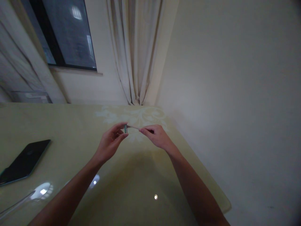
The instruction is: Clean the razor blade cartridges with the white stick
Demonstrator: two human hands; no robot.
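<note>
Pinched between the thumb and fingers of my left hand (111, 140) is a small, box-like piece (125, 128) with a greenish face and pale edges, held upright above the table. My right hand (155, 135) grips one end of a thin pale stick (134, 127) between thumb and index finger. The stick's other end meets the upper part of the small piece, near my left fingertips; whether it touches or passes behind is too small to tell. Both hands are raised over the far part of the table, close together.
The glossy yellowish table (131, 169) has a pale floral pattern at its far end. On the left lies a dark flat device (27, 160), with a thin rod-like thing (17, 202) nearer. A wall (223, 110) borders the right side; curtains (136, 50) hang beyond.
</note>
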